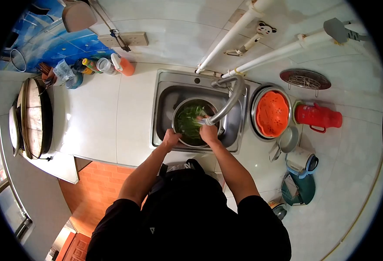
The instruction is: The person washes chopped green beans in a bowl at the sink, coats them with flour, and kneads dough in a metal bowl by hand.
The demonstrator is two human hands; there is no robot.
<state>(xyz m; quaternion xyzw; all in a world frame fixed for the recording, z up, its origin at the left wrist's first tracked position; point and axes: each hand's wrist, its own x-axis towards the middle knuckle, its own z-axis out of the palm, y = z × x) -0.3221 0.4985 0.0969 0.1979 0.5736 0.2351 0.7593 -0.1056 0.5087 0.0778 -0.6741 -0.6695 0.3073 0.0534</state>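
A round metal basin (pixel 174 114) sits in the stainless steel sink (pixel 159 108), with green leafy vegetables (pixel 186 118) in water inside it. My left hand (pixel 171 138) is closed on the basin's near left rim. Over the basin's right side, my right hand (pixel 208 132) reaches in among the greens with curled fingers, seemingly gripping some of them. The curved faucet (pixel 230 104) hangs above this hand, and its spout hides part of the fingers.
Right of the sink, an orange basket (pixel 272 114) is nested in metal bowls, near a small saucepan (pixel 288 139) and a red thermos jug (pixel 317 116). An orange spray bottle (pixel 124 66) and several containers line the back left. White pipes (pixel 235 32) run along the wall.
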